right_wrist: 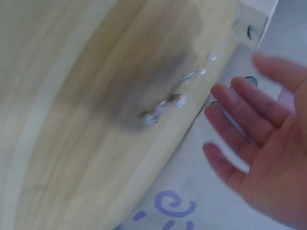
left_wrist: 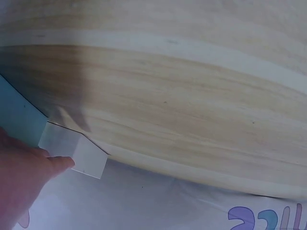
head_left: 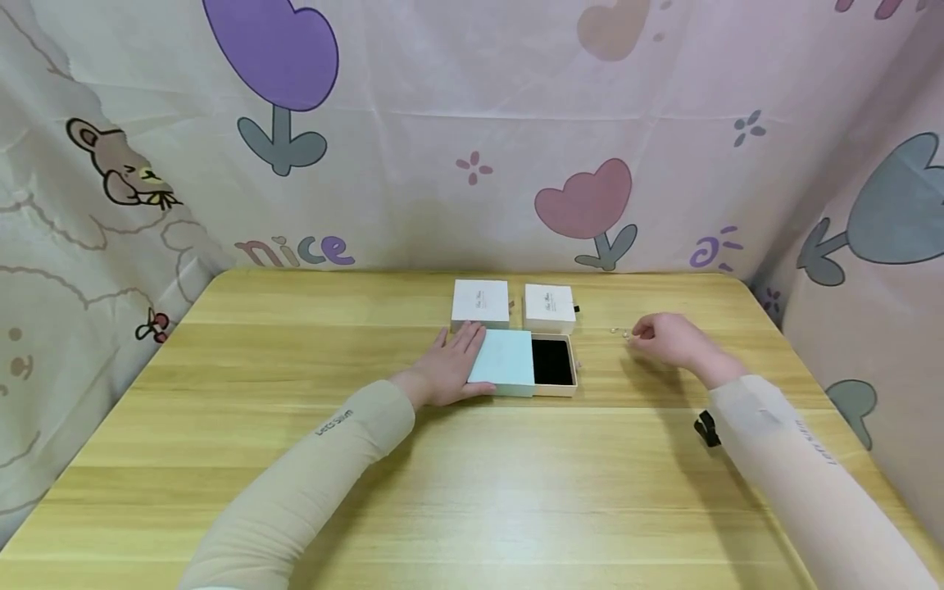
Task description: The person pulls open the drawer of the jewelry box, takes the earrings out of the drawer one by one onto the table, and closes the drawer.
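Note:
My left hand (head_left: 445, 369) rests on the left end of a pale blue drawer-style box (head_left: 505, 359), its fingers straight and the thumb along the near side. The drawer is partly pulled out to the right, showing a black lining (head_left: 552, 363). To the right of the box, my right hand (head_left: 673, 340) hovers beside several tiny shiny jewelry pieces (right_wrist: 177, 99) on the table. In the right wrist view its fingers (right_wrist: 242, 112) are spread loosely, apart from the pieces. Their exact kind is too blurred to tell.
Behind the blue box stand two white boxes, a left one (head_left: 480, 301) and a right one (head_left: 549, 306) with a black tab. A small black object (head_left: 706, 428) shows beside the right sleeve. A patterned cloth (head_left: 413, 188) hangs behind the wooden table (head_left: 295, 328).

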{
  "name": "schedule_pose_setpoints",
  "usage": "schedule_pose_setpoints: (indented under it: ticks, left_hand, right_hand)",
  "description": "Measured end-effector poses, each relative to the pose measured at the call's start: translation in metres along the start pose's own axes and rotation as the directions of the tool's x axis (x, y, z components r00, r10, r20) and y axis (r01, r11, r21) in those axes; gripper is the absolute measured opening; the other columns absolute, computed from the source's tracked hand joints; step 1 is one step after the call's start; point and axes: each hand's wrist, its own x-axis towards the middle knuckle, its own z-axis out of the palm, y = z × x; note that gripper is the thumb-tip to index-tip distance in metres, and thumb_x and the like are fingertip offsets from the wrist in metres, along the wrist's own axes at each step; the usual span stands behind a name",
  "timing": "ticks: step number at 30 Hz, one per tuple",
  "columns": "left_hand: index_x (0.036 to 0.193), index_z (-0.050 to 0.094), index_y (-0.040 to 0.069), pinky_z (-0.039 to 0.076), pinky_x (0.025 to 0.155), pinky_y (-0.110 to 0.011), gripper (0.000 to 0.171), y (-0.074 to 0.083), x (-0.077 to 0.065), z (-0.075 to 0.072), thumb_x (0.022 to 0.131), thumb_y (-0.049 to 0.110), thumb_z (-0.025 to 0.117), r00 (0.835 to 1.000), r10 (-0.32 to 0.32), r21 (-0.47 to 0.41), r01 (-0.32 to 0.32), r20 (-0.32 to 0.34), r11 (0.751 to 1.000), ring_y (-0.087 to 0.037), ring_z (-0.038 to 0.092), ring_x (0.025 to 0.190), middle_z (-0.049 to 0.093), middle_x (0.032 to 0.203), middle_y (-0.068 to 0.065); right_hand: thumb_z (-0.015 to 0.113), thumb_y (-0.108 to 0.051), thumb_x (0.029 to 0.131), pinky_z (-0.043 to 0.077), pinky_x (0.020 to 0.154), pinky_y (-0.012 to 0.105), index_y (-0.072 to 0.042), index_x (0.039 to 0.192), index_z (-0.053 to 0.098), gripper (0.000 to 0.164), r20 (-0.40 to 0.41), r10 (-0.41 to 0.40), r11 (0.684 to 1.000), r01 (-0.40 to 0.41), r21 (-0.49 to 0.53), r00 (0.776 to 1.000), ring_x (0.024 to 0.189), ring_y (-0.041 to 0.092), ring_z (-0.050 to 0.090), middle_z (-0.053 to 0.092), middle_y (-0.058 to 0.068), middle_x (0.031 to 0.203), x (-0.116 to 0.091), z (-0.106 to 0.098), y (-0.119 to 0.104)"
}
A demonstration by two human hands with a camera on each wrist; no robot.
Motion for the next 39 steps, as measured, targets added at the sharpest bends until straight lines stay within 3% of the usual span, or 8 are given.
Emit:
schedule_pose_setpoints:
  ticks: [6,13,20,27,36,39]
  left_hand:
    - [0.15,0.002,0.001,0.008,0.117,-0.052,0.094,0.002,0.0,0.004,0.09,0.067,0.033,1.0,0.013,0.028,-0.013,0.007,1.0,-0.028,0.0,0.147,0.004,0.158,-0.015]
    - [0.15,0.01,0.001,0.01,0.116,-0.052,0.098,0.003,0.002,0.001,0.086,0.068,0.044,1.0,0.007,-0.031,-0.008,-0.004,0.999,-0.028,0.007,0.146,0.012,0.157,-0.016]
    - [0.149,0.016,0.003,0.014,0.116,-0.053,0.106,0.0,0.006,-0.004,0.077,0.067,0.059,1.0,-0.001,-0.113,-0.001,-0.02,0.994,-0.027,0.023,0.142,0.026,0.151,-0.015]
    - [0.148,0.019,0.004,0.016,0.114,-0.055,0.106,0.0,0.006,-0.005,0.074,0.065,0.064,0.998,0.006,-0.155,-0.016,-0.06,0.988,-0.03,0.034,0.135,0.032,0.146,-0.015]
    - [0.151,0.005,0.003,0.012,0.116,-0.052,0.105,0.004,0.001,-0.003,0.082,0.071,0.046,1.0,0.008,-0.042,-0.009,-0.009,0.999,-0.028,0.014,0.145,0.018,0.155,-0.015]
    - [0.151,0.004,0.003,0.012,0.116,-0.053,0.104,0.004,0.002,-0.003,0.083,0.071,0.045,1.0,0.012,-0.023,-0.013,-0.014,1.0,-0.027,0.013,0.145,0.016,0.155,-0.015]
  right_hand:
    - [0.068,-0.03,0.084,0.035,0.103,0.056,0.01,0.134,0.04,0.069,0.113,-0.144,0.987,0.135,0.082,0.983,0.121,0.046,0.046,0.049,0.031,0.131,0.001,0.01,-0.018]
    - [0.077,-0.038,0.072,0.022,0.111,0.057,0.007,0.146,0.019,0.104,0.233,-0.245,0.969,0.23,0.09,0.941,0.135,0.047,0.028,0.027,0.028,0.148,0.003,0.026,-0.039]
    - [0.079,-0.031,0.071,0.022,0.111,0.056,0.007,0.145,0.019,0.103,0.239,-0.288,0.957,0.273,0.097,0.927,0.135,0.045,0.028,0.026,0.028,0.149,0.009,0.035,-0.048]
    - [0.079,-0.027,0.071,0.026,0.11,0.055,0.007,0.145,0.021,0.1,0.24,-0.266,0.963,0.248,0.102,0.934,0.132,0.044,0.035,0.034,0.028,0.145,0.01,0.033,-0.05]
    - [0.079,-0.028,0.071,0.025,0.111,0.052,0.002,0.148,0.019,0.102,0.24,-0.256,0.966,0.238,0.102,0.936,0.135,0.039,0.034,0.03,0.022,0.15,0.01,0.035,-0.056]
    - [0.079,-0.029,0.071,0.026,0.111,0.053,0.001,0.148,0.019,0.102,0.234,-0.254,0.967,0.237,0.098,0.939,0.134,0.039,0.035,0.031,0.021,0.149,0.01,0.037,-0.06]
